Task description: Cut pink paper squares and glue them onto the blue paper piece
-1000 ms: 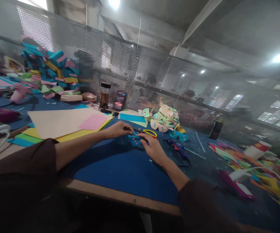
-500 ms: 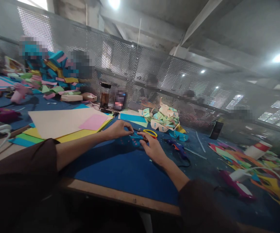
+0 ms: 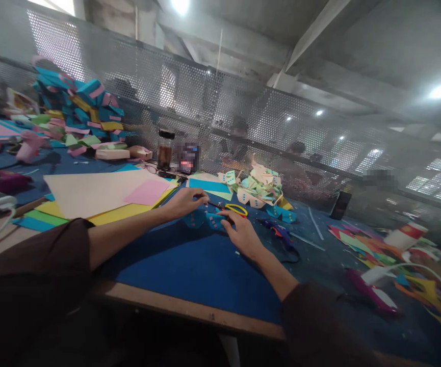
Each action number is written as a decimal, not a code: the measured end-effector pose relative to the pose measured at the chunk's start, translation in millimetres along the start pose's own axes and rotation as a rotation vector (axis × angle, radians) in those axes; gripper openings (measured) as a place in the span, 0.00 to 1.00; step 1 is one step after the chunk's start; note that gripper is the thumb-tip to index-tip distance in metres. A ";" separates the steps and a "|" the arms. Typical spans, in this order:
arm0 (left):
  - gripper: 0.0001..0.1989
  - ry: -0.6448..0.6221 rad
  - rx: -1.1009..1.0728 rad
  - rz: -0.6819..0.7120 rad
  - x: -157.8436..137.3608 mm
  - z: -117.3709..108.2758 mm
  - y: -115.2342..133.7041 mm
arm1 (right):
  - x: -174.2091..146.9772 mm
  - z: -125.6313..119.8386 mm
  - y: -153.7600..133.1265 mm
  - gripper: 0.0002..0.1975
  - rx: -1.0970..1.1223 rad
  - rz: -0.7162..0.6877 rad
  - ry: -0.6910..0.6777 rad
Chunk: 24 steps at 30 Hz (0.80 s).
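A blue paper piece with small pink squares point(image 3: 214, 221) is between my two hands, just above the blue table mat. My right hand point(image 3: 245, 235) pinches its right end between thumb and fingers. My left hand point(image 3: 184, 203) is closed in a pinch over the paper's left part; what its fingertips hold is too small to make out. Right behind the paper lie scissors with yellow handles point(image 3: 237, 208), partly hidden by my right fingers. A dark blue glue gun point(image 3: 279, 230) rests to the right of my right hand.
Coloured paper sheets point(image 3: 98, 188) lie at left, with a heap of folded blue paper pieces point(image 3: 78, 104) behind. Dotted paper pieces point(image 3: 260, 186) pile up at the back. A jar point(image 3: 165, 150), a phone point(image 3: 341, 205), a paper cup point(image 3: 407, 235) and a purple power strip point(image 3: 373, 293) stand around.
My left fingertips have lifted slightly and drawn back left from the paper's upper edge. The dotted blue paper now shows more of its face. My right hand stays almost still.
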<state>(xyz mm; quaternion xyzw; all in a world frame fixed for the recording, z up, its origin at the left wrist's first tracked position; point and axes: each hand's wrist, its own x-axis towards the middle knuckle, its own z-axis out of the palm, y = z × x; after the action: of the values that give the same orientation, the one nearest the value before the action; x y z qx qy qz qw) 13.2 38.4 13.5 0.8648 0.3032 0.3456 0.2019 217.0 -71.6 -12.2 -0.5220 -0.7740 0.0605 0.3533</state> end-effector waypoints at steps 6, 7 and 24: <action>0.16 0.051 0.029 -0.083 2.8 -0.3 -9.8 | 0.3 0.7 8.2 0.14 -0.047 0.068 -0.024; 0.16 0.052 0.027 -0.088 3.0 -0.1 -10.8 | 0.1 1.0 9.5 0.14 -0.055 0.082 -0.033; 0.16 0.182 -0.035 -0.248 11.1 -4.3 -35.2 | 2.3 -0.5 15.2 0.16 -0.096 0.176 0.044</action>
<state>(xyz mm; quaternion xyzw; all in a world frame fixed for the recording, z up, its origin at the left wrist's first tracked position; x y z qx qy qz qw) 2.9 72.3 2.0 0.7821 0.4187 0.4002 0.2297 228.4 -62.9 -17.7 -0.6055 -0.7191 0.0426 0.3383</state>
